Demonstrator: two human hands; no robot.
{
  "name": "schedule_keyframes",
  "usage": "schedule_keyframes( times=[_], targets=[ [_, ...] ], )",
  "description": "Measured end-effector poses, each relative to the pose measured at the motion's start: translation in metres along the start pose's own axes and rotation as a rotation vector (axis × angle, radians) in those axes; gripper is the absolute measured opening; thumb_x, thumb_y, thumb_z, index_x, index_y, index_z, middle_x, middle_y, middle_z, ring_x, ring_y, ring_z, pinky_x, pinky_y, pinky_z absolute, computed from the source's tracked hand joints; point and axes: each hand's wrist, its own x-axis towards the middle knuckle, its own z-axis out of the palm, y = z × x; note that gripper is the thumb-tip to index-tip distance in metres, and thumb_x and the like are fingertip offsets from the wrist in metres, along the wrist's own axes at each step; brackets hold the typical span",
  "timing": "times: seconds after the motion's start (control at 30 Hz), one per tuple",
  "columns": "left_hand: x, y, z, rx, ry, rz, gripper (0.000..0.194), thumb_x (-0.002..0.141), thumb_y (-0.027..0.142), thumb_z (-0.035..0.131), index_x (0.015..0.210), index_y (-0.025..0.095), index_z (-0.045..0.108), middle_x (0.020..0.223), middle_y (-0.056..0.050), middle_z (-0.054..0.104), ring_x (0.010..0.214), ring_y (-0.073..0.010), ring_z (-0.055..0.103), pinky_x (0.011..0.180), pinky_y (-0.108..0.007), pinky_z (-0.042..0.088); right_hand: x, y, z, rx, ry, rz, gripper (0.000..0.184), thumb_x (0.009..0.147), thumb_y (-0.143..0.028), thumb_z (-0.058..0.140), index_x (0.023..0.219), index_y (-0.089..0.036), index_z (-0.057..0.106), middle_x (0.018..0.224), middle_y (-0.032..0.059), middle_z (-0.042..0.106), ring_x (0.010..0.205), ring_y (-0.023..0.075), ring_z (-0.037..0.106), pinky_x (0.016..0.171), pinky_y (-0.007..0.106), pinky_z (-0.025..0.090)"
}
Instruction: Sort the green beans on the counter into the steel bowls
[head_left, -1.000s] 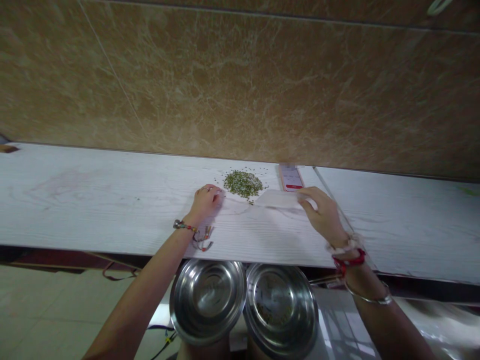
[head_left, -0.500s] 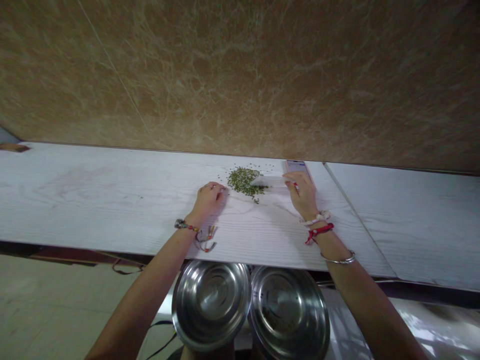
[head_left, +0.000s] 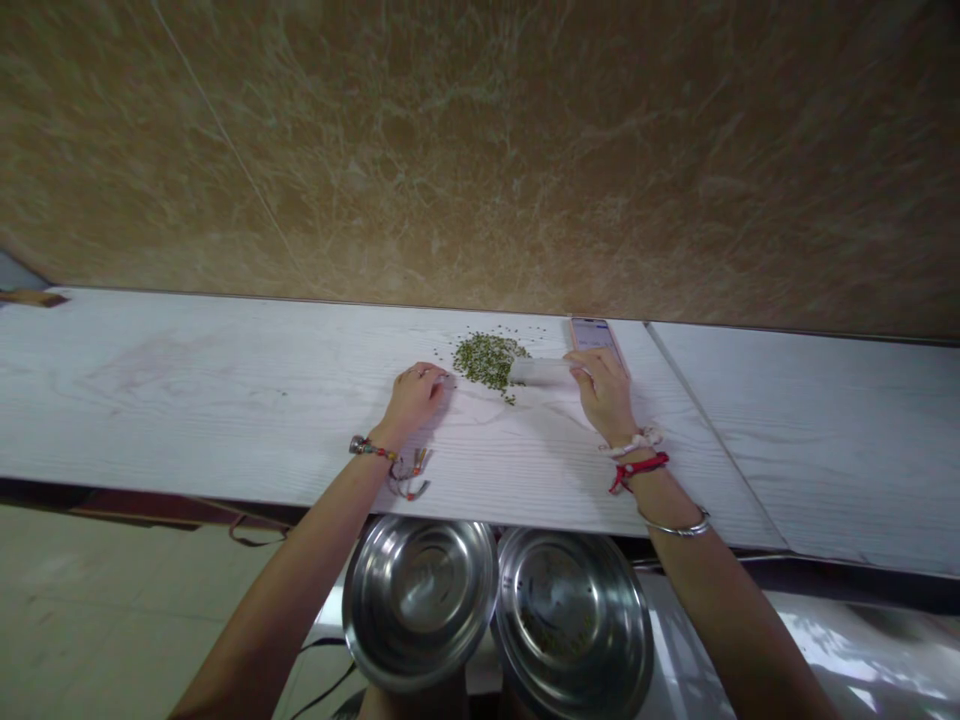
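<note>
A loose pile of small green mung beans (head_left: 486,360) lies spread on the white wood-grain table (head_left: 225,390), with stray beans around its edges. My right hand (head_left: 602,385) is closed on one end of a whitish, translucent flat strip (head_left: 544,372). The strip's far end touches the right side of the pile. On the left, my left hand (head_left: 417,394) rests on the table with curled fingers, its fingertips close to the pile's left edge. Whether those fingers pinch a bean is too small to tell.
Two steel bowls sit side by side below the table's front edge: the left bowl (head_left: 421,605) and the right bowl (head_left: 574,620), which has some beans at its bottom. A phone (head_left: 595,333) lies behind my right hand. The brown marbled wall (head_left: 480,160) borders the table's back.
The strip in my right hand has turned flatter, and its tip has shifted slightly right, away from the pile's middle. My left hand stays nearly in place.
</note>
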Motion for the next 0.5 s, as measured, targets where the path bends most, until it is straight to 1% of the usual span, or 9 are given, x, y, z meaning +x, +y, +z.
schedule_keyframes(
  times=[0.1, 0.23, 0.5],
  targets=[
    [0.0002, -0.0004, 0.0005, 0.005, 0.003, -0.001, 0.032, 0.079, 0.012, 0.042, 0.102, 0.016, 0.064, 0.108, -0.011, 0.063, 0.101, -0.0227, 0.058, 0.093, -0.041, 0.045, -0.0003, 0.0001, 0.0005, 0.006, 0.002, 0.007, 0.023, 0.088, -0.025, 0.04, 0.093, -0.023, 0.062, 0.085, 0.0052, 0.06, 0.083, 0.0199, 0.059, 0.079, 0.036, 0.049],
    [0.0003, -0.0002, 0.0008, 0.01, 0.009, 0.0, 0.032, 0.078, 0.012, 0.043, 0.102, 0.017, 0.064, 0.107, -0.01, 0.064, 0.098, -0.0216, 0.059, 0.092, -0.039, 0.045, -0.0008, 0.0006, -0.001, 0.037, -0.002, -0.002, 0.022, 0.088, -0.025, 0.041, 0.092, -0.023, 0.062, 0.085, 0.0056, 0.06, 0.083, 0.0198, 0.058, 0.077, 0.036, 0.049],
    [-0.0002, 0.0051, -0.003, -0.003, -0.015, -0.022, 0.033, 0.077, 0.009, 0.044, 0.103, 0.014, 0.065, 0.108, -0.012, 0.064, 0.099, -0.0236, 0.059, 0.091, -0.039, 0.045, -0.0014, -0.0019, -0.0049, 0.097, -0.055, -0.099, 0.019, 0.088, -0.024, 0.042, 0.091, -0.022, 0.061, 0.086, 0.0051, 0.061, 0.083, 0.0186, 0.059, 0.076, 0.034, 0.049]
  ],
)
